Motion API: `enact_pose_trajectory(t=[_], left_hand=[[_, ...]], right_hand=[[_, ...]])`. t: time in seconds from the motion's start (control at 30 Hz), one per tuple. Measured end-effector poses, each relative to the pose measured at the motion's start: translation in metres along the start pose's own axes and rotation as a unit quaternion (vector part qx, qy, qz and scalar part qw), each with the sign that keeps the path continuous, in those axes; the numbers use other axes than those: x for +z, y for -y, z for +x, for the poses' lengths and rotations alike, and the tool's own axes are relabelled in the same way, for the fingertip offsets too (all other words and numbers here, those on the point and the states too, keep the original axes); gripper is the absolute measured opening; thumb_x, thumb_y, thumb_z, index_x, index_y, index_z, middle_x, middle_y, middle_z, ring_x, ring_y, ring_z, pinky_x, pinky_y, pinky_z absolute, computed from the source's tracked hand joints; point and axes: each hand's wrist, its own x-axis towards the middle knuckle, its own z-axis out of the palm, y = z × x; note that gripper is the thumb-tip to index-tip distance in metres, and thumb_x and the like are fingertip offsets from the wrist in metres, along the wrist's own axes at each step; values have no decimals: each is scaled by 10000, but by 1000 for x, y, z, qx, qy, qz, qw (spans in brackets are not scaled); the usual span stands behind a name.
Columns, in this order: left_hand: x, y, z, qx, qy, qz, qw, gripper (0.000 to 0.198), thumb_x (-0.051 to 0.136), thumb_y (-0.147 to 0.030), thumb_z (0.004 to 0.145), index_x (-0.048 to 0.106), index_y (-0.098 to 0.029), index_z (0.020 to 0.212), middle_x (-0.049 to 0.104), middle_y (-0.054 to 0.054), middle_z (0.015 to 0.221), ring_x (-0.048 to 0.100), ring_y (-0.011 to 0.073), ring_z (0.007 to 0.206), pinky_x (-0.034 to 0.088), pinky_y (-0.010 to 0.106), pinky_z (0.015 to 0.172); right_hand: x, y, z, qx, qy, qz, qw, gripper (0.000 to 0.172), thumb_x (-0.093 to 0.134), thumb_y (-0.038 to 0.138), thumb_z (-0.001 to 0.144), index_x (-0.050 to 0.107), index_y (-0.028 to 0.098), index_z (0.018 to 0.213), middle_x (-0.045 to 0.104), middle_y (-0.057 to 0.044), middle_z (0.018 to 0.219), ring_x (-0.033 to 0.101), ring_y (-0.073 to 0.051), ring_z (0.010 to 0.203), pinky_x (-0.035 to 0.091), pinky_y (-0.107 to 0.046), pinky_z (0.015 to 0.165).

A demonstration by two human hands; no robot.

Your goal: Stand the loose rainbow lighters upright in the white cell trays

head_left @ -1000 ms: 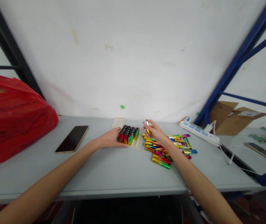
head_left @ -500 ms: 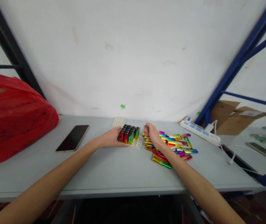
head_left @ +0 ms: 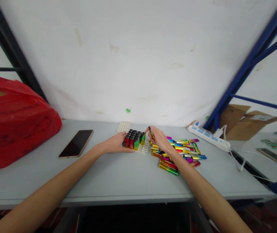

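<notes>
A white tray (head_left: pixel 143 149) on the grey table holds several upright rainbow-coloured lighters (head_left: pixel 135 139) with black tops. My left hand (head_left: pixel 115 143) rests against the tray's left side, fingers curled around the lighters. My right hand (head_left: pixel 158 138) pinches one lighter (head_left: pixel 150 130) just right of the tray, its top pointing up and left. A loose pile of shiny lighters (head_left: pixel 179 151) lies under and to the right of that hand.
A second white tray (head_left: pixel 123 126) lies behind the first. A dark phone (head_left: pixel 76 143) lies to the left, beside a big red plastic bag (head_left: pixel 14 119). A white power strip (head_left: pixel 207 137) with cables sits at the right, past it blue shelf posts and cardboard boxes.
My right hand dipped into the loose pile and has come back up toward the tray with a lighter pinched in its fingers. My left hand stayed at the tray.
</notes>
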Motion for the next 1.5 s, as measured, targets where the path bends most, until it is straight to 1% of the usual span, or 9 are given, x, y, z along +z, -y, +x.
enact_pose_trajectory(t=[0.13, 0.27, 0.6, 0.97, 1.07, 1.17, 1.27, 1.33, 1.5], left_hand=[[1, 1, -1, -9, -7, -2, 1000, 599, 823, -665, 805, 742, -216, 1193, 752, 98, 1208, 700, 337, 1120, 555, 416, 1051], [1, 0, -1, -5, -7, -2, 1000, 557, 826, -642, 814, 750, -225, 1175, 761, 84, 1202, 694, 332, 1125, 544, 415, 1062], [-1, -3, 0, -7, 2, 7, 1000, 522, 823, -636, 827, 762, -228, 1147, 750, 81, 1180, 692, 322, 1113, 548, 390, 1036], [1, 1, 0, -12, -4, 9, 1000, 604, 830, -666, 800, 753, -210, 1189, 746, 102, 1204, 702, 338, 1112, 554, 419, 1042], [1, 2, 0, -11, -2, 16, 1000, 569, 822, -675, 808, 759, -217, 1140, 755, 92, 1174, 701, 330, 1096, 559, 410, 1029], [2, 3, 1, -6, 3, 20, 1000, 560, 815, -694, 816, 756, -222, 1113, 765, 77, 1153, 695, 319, 1091, 550, 395, 1037], [2, 4, 1, -3, 4, 23, 1000, 538, 813, -694, 819, 758, -227, 1081, 772, 59, 1115, 693, 309, 1082, 538, 380, 1048], [3, 6, 1, 5, 3, 25, 1000, 536, 806, -700, 822, 762, -233, 1083, 772, 55, 1107, 691, 308, 1083, 538, 377, 1043], [5, 10, 2, 14, -1, 25, 1000, 561, 795, -718, 821, 766, -246, 1123, 773, 58, 1113, 693, 310, 1064, 547, 380, 1017]], right_hand=[[-5, 8, -3, -103, -21, -152, 983, 489, 480, 705, 1036, 574, 240, 921, 621, -2, 792, 573, -171, 726, 485, -291, 700], [-9, 10, -2, -179, -23, -266, 947, 502, 548, 671, 1026, 552, 232, 783, 616, -31, 817, 560, -182, 773, 466, -311, 763], [-9, -5, -1, -116, 44, -260, 958, 495, 643, 683, 994, 626, 227, 803, 749, -21, 718, 661, -173, 635, 429, -265, 642], [2, 0, 0, -86, 22, -451, 888, 470, 684, 633, 1004, 690, 229, 762, 688, -46, 670, 624, -191, 633, 295, -288, 612], [-18, 2, 2, -83, 15, -475, 876, 480, 572, 574, 1087, 713, 229, 784, 709, -64, 709, 682, -212, 716, 374, -288, 679], [-52, -2, 4, -63, -11, -504, 861, 392, 477, 412, 1148, 767, 198, 996, 794, -108, 935, 735, -227, 911, 461, -286, 831], [-87, -10, 3, 19, 2, -559, 829, 277, 547, 231, 1098, 754, 121, 1245, 792, -172, 1201, 727, -244, 1133, 485, -295, 988], [-102, -15, 2, 82, 46, -583, 807, 319, 626, 159, 1030, 749, 93, 1317, 766, -202, 1314, 709, -271, 1234, 484, -306, 1047], [-108, -24, 4, 111, 89, -580, 802, 277, 642, 161, 1009, 826, 144, 1215, 826, -144, 1191, 765, -268, 1118, 524, -293, 965]])
